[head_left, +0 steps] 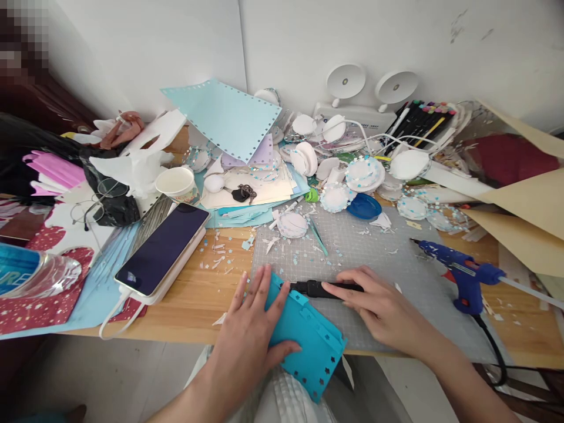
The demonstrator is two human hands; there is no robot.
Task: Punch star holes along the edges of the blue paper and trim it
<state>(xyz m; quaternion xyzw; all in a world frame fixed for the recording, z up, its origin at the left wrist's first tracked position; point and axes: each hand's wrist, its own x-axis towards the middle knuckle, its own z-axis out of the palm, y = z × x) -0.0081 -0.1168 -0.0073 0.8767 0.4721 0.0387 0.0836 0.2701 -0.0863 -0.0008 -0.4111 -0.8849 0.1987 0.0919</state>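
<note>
Blue paper (304,338) under spread left hand (250,329), black tool (315,288) at paper's edge, gripped in right hand (381,302)

Cannot see the stretch of blue paper (308,335) under the left hand (251,329), nor the part of the black tool (315,289) covered by the right hand (376,302). Cannot tell touching from apart at the tool's front end, beside the left index fingertip. Well left of the grip, can see only part of a bottle (39,271); well right, only cut-off lengths of glue stick (529,289) and tan sheets (529,197). Beyond the grip, cannot read the tiny print on a white box (326,111).
</note>
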